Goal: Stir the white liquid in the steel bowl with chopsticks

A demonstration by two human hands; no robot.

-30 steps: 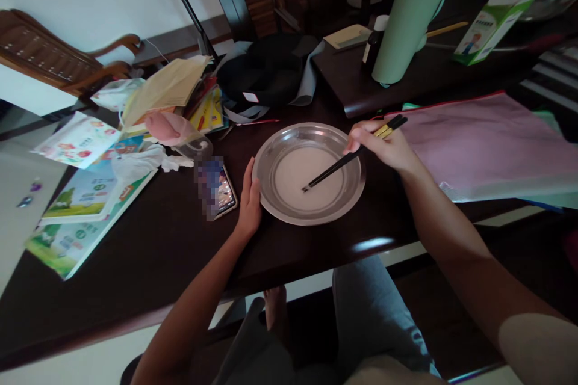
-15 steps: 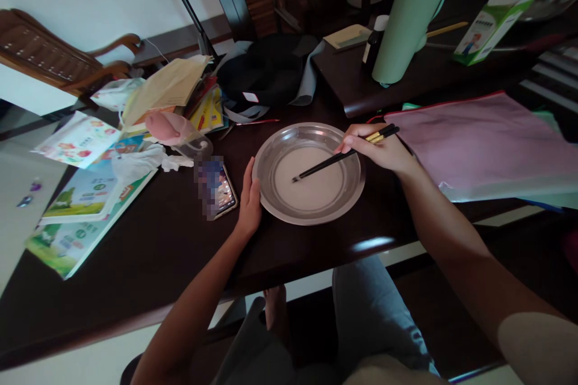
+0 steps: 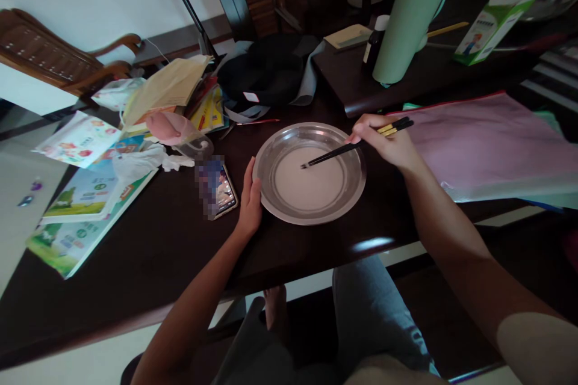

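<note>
A shallow round metal dish stands on the dark table, with whitish liquid covering its bottom. My left hand holds the dish by its left rim, fingers along the outside and thumb at the edge. In my right hand, above the right rim, is a pair of black chopsticks with gold bands. They slant down to the left, tips close together over the liquid. Whether the tips touch its surface I cannot tell. Just left of my left hand lies a phone with its screen lit.
Booklets, crumpled tissue and a pink-topped clear item crowd the left side. Behind the dish are a black bag and a red pencil. A pink zip pouch, a green cylinder and a dark bottle are at right.
My right hand has shifted slightly right and up, bringing the chopstick tips from the middle of the liquid toward the back right. My left hand and the dish stay put.
</note>
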